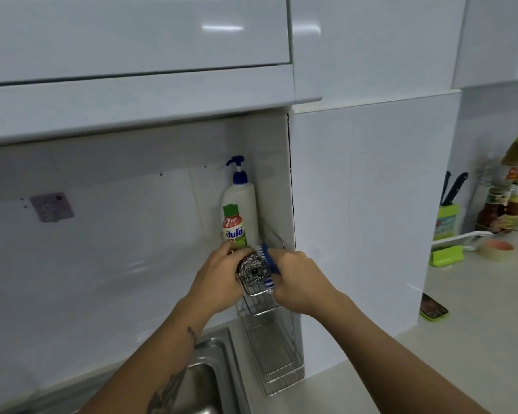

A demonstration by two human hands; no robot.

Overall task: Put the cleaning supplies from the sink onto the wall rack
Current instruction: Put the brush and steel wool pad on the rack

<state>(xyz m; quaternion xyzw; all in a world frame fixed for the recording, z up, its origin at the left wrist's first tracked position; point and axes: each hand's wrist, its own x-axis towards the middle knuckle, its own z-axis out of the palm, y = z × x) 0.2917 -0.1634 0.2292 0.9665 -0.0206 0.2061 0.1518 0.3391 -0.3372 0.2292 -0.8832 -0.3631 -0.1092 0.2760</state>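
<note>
- The left hand (pixel 219 279) is curling its fingers around a round steel-wool scourer (pixel 252 268), a shiny tangle of coiled metal strands, gripping it from the left and pressing it against the upper tier of the rack
- The right hand (pixel 299 282) is closing around a blue plastic scrubbing brush (pixel 268 258) with white bristles; its handle is disappearing into the fist, and the bristled head is poking out just above the scourer
- The thin chrome wire wall rack (pixel 269 306) is hanging in the tiled corner, its open grid shelves stacked one under another, the lower basket (pixel 281 375) sitting near the worktop
- A tall white plastic pump bottle (pixel 241 210) with a blue dispenser top and a green and red label is standing upright in the top of the rack, right behind both hands
- The brushed stainless-steel sink (pixel 213 369) is lying below the forearms, its rim dull and smooth
- The glossy white wall tiles (pixel 132 234) are reflecting light behind everything
- A lime-green phone (pixel 433 306) is lying flat on the pale counter, well apart to the right
</note>
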